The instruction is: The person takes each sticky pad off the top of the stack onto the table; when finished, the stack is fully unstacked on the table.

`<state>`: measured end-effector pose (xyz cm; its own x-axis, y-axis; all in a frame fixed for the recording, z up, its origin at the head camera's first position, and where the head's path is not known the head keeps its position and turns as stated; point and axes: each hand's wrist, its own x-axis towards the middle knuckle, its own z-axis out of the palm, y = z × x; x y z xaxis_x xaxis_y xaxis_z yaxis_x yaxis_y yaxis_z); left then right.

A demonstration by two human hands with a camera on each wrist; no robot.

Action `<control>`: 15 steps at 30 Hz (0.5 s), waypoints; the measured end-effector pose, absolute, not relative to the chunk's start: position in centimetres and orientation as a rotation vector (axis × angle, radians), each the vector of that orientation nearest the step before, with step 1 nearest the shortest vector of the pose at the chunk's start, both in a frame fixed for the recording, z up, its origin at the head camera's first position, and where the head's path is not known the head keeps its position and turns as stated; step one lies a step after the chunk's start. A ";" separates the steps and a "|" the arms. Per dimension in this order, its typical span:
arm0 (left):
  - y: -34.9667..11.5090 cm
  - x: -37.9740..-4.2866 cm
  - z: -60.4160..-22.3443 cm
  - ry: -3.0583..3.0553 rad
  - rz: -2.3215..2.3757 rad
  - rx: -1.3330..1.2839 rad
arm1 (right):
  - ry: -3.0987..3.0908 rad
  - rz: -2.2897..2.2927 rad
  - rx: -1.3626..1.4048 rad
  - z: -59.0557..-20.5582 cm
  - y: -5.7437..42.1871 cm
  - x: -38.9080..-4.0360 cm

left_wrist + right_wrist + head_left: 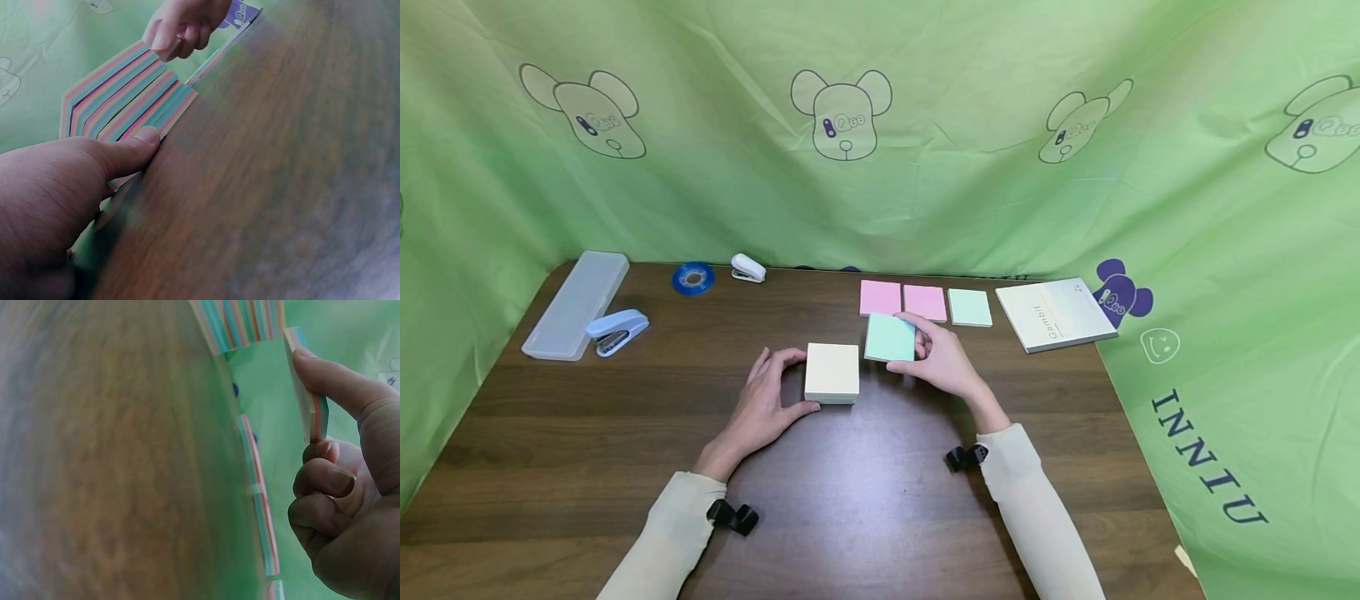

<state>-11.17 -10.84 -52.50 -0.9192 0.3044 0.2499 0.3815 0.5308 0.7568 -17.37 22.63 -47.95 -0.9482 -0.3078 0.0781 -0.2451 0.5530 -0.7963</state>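
Observation:
A tall stack of sticky note pads (832,372) with a cream top stands on the table; its striped pink, blue and yellow sides (134,87) show in the left wrist view. My left hand (760,407) holds the stack from the left, thumb at its near corner and fingers at the far one. To the right of the stack, my right hand (942,360) pinches a mint-green sticky note pad (890,337) between thumb and fingers. That pad (317,415) is raised off the table, and its edge shows coloured layers.
Two pink pads (880,297) and a mint pad (970,307) lie in a row at the back, beside a white notebook (1057,314). Far left are a translucent case (576,306), a blue stapler (617,330), blue tape (692,278) and a small white stapler (748,267).

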 end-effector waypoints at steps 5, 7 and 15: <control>-10.8 -11.2 -52.5 -2.677 -1.346 -0.602 | 2.746 -1.293 -0.493 -48.6 22.8 -17.6; -10.8 -11.2 -52.5 -2.676 -1.344 -0.604 | 2.758 -1.260 -0.515 -48.8 22.8 -17.8; -10.9 -11.1 -52.5 -2.681 -1.347 -0.598 | 2.770 -1.170 -0.608 -50.5 23.0 -18.7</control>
<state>-11.15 -10.86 -52.51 -0.9204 0.3057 0.2437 0.3780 0.5369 0.7542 -18.67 22.97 -50.46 -0.9188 -0.3856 0.0843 -0.3292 0.6309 -0.7025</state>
